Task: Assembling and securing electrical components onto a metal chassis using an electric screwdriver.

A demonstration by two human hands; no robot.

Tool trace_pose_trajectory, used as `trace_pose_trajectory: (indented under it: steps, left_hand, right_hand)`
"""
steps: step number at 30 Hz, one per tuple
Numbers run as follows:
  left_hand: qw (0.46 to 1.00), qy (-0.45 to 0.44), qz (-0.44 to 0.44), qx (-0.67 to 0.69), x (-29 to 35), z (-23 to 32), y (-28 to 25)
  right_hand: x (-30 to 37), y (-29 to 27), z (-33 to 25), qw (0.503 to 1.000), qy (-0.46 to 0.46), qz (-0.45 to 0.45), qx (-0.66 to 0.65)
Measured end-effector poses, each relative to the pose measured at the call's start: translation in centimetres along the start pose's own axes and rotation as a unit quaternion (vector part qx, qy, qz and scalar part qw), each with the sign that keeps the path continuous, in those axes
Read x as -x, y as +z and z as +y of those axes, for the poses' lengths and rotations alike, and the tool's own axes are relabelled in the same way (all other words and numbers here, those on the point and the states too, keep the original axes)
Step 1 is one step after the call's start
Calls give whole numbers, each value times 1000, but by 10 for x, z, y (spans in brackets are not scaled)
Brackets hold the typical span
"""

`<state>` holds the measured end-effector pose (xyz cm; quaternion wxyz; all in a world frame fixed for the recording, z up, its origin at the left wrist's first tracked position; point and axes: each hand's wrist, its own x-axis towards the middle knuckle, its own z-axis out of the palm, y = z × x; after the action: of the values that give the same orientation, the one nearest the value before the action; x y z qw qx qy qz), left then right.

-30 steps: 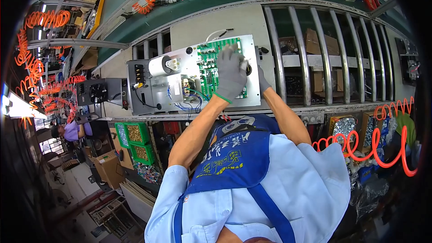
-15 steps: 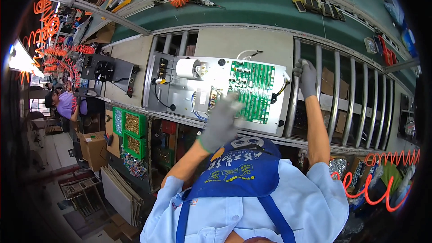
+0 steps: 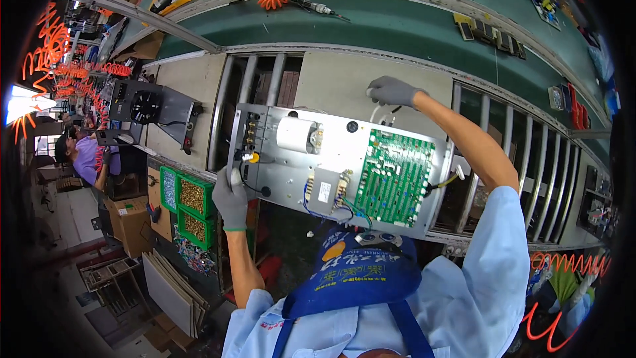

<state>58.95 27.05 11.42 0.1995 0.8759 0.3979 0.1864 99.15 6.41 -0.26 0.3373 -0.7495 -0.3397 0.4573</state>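
A metal chassis (image 3: 344,159) lies slightly askew across the work line, its near edge overhanging the front. It carries a green circuit board (image 3: 401,176), a white cylindrical capacitor (image 3: 296,134) and a transformer (image 3: 326,185) with coloured wires. My left hand (image 3: 231,200), in a grey glove, is closed on the chassis's near left corner. Beyond the far edge, my gloved right hand (image 3: 395,91) hovers with curled fingers above the pale board. Close below it a white cable (image 3: 382,117) sticks up; whether the fingers hold anything is hidden.
Metal rollers (image 3: 515,139) run along the line to the right. To the left stands a dark chassis with a fan (image 3: 147,106). Green bins (image 3: 192,195) of small fasteners sit near left. A power screwdriver (image 3: 318,8) rests on the far green bench. Another person (image 3: 86,156) works at far left.
The chassis has shifted right and nearer, turning a little. My left hand went from the circuit board to its left corner. My right hand moved left from the rollers to beyond the far edge.
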Motion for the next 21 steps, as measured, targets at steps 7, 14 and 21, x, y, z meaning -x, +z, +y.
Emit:
trace_pose_trajectory:
  steps: [7, 14, 21]
  left_hand:
    - [999, -29, 19, 24, -2, 4, -2]
    - [999, -24, 32, 3, -2, 3, 2]
    - [999, -30, 25, 13, -6, 6, 5]
  right_hand:
    - [-90, 61, -14, 965, 149, -210, 53]
    - [-147, 113, -19, 951, 111, -278, -79]
    - [-178, 115, -37, 973, 33, -155, -168]
